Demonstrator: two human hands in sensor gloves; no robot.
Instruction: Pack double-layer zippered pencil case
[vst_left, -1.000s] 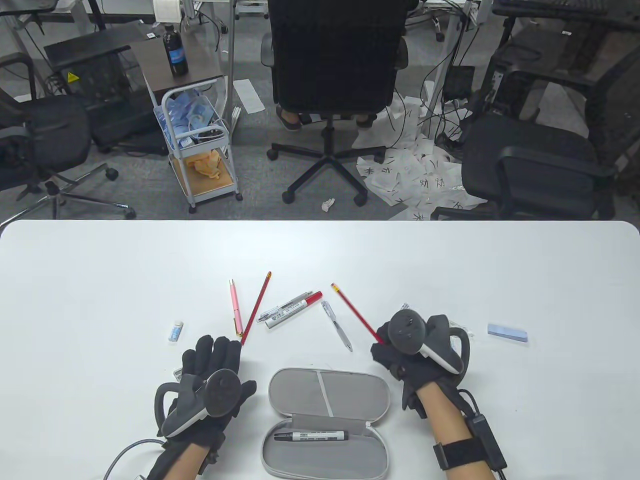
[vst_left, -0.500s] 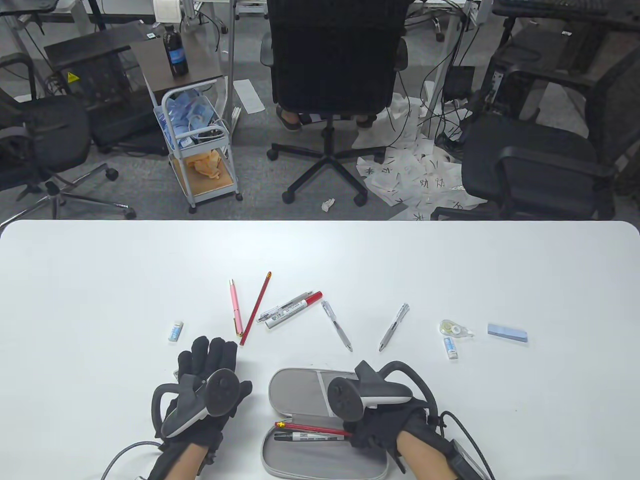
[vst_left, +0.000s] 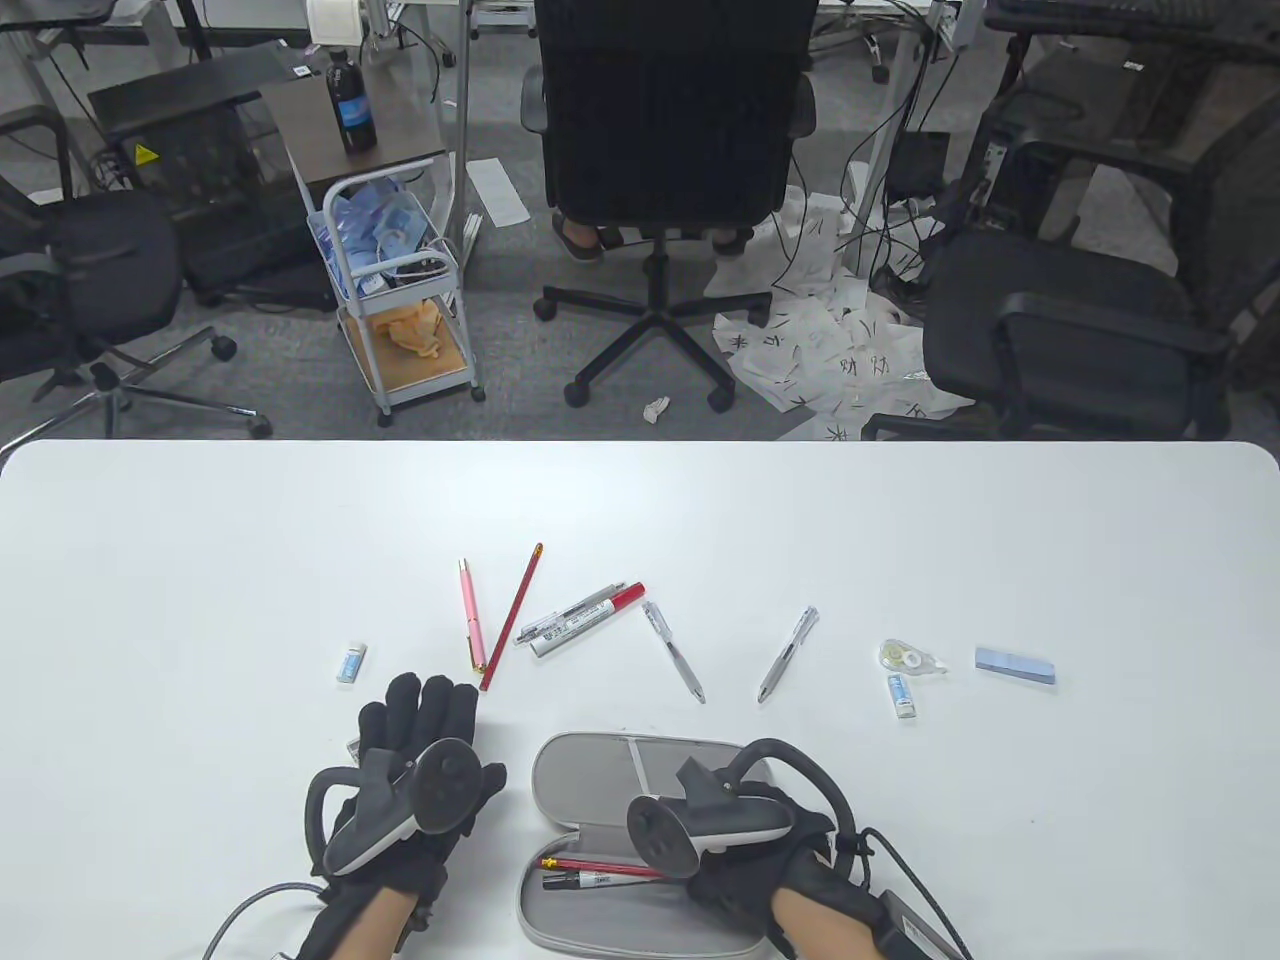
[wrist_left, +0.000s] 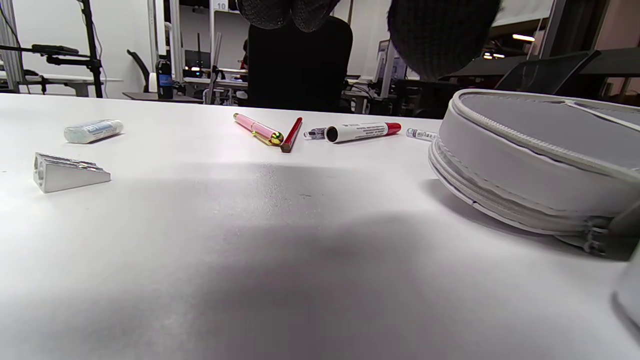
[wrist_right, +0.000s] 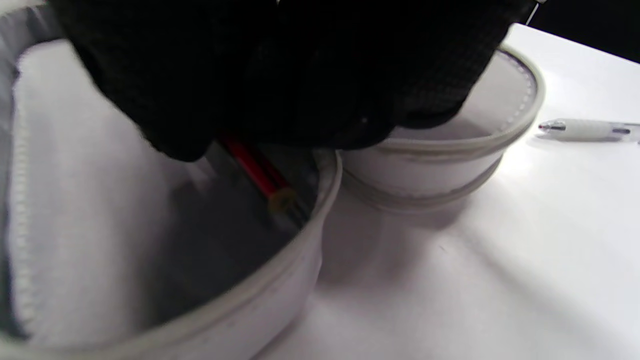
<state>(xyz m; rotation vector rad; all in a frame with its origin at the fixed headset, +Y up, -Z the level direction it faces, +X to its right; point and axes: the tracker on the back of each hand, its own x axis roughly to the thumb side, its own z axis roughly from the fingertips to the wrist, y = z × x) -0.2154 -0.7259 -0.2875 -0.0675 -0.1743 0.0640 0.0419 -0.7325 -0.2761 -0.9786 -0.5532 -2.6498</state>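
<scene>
- Risk: the slim red wooden pencil (vst_left: 600, 866) could be rolled off the black marker (vst_left: 590, 881) if released carelessly.
- Right hand (vst_left: 745, 870): its grip is hidden, so its state cannot be told.
- Left hand (vst_left: 420, 760) is laid flat, holding nothing, on the white surface (vst_left: 200, 560).
- Grey, soft, stitched oval pencil case (vst_left: 590, 775) is lying open, near edge.

The pencil case (wrist_left: 530, 150) at right looks like matt grey cloth with stitched seams. The wedge-shaped sharpener (wrist_left: 65, 172) at left is brushed metal; the white table (wrist_left: 250, 250) is smooth, faintly speckled.

Office: swivel chairs (vst_left: 665, 150), desks, cables.
</scene>
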